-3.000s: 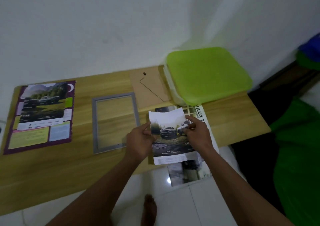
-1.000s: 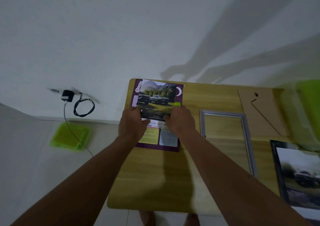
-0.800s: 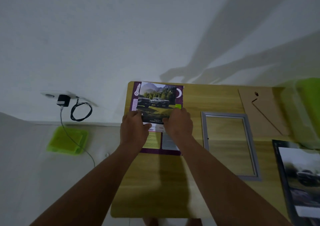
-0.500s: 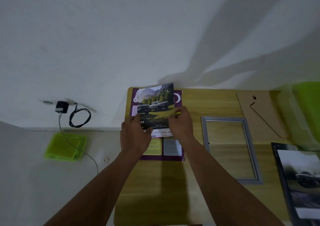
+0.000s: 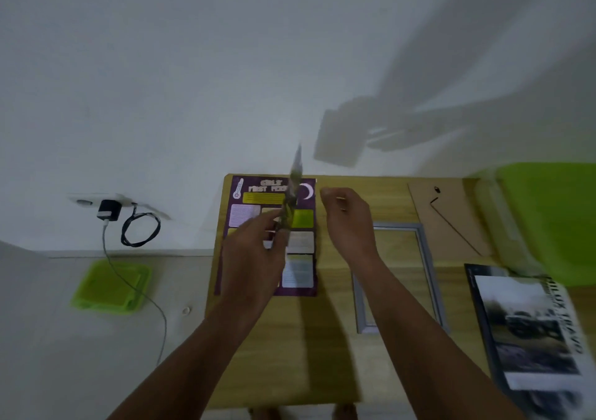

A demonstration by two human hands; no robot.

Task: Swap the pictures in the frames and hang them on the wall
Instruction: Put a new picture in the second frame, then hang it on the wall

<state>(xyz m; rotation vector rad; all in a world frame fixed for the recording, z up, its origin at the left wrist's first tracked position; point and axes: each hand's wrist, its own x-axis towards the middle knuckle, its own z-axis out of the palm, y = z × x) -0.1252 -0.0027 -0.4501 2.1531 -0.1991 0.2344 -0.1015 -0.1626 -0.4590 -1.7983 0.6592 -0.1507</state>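
Head camera is looking down on a wooden table (image 5: 300,348) standing against a white wall (image 5: 193,64). The left hand (image 5: 254,252) is pinching a small car picture (image 5: 292,197) between thumb and fingertips, holding it raised above the table and turned almost edge-on to the lens, so its print is showing only as a thin, blurred sliver. The right hand (image 5: 350,223) is hovering just beside it with fingers loosely curled and holding nothing; it is not touching the picture. Beneath the raised picture, a purple poster (image 5: 300,258) with a moon and coloured text boxes is lying flat on the table's left end. To its right, an empty grey frame (image 5: 429,277) is lying flat, the wood showing through its opening, partly covered by the right forearm. Farther back on the right, a brown backing board (image 5: 451,223) with a thin stand line is resting flat on the table. Near the right edge, a dark truck print (image 5: 529,332) is lying on a magazine, blurred. A lime-green container (image 5: 554,219) is sitting at the far right. On the floor to the left, a black charger (image 5: 108,210) is sitting plugged in by the wall with its cable coiled, and a green tray (image 5: 111,287) is lying nearby.
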